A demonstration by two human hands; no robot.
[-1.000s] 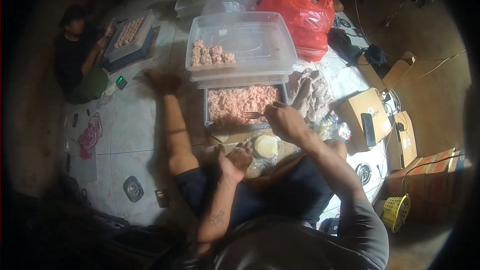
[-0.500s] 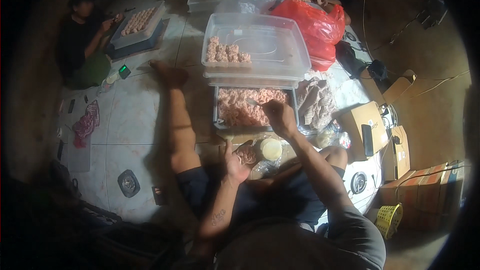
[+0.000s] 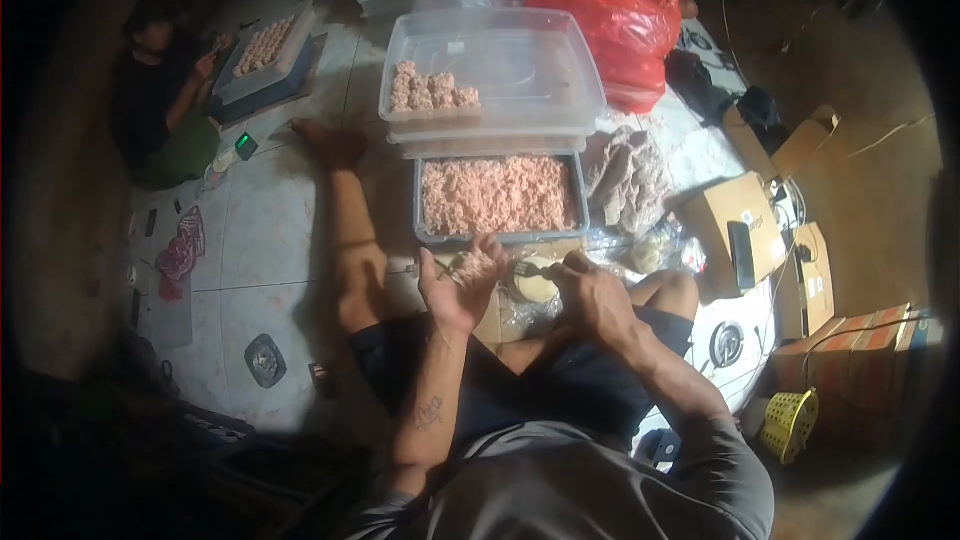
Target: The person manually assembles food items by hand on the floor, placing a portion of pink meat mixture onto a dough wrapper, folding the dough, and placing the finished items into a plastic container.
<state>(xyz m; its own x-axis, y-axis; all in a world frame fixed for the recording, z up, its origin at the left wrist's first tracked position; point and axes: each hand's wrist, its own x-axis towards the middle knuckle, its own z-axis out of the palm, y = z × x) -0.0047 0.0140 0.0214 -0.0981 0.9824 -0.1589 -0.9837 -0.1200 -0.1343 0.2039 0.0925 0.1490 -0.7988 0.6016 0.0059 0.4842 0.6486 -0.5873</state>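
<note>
My left hand (image 3: 458,285) is cupped palm up and holds a small wrapper with pink filling (image 3: 474,265) on it. Just to its right, my right hand (image 3: 592,290) grips a fork (image 3: 527,267) whose tines point toward the left hand. A stack of round pale wrappers (image 3: 536,287) lies between the hands, on plastic in my lap. Beyond them stands a grey tray of pink minced filling (image 3: 500,195). A clear lidded box (image 3: 545,65) rests above the tray and holds several formed pieces (image 3: 430,90) at its left end.
My bare left leg (image 3: 345,210) stretches out left of the tray. Another person (image 3: 155,90) sits at far left beside a tray of formed pieces (image 3: 262,48). A red bag (image 3: 620,25) lies behind; cardboard boxes (image 3: 735,220) and a yellow basket (image 3: 788,425) stand to the right.
My right hand has drawn back from the filling tray toward my lap with the fork. My left hand has risen with the wrapper to meet it.
</note>
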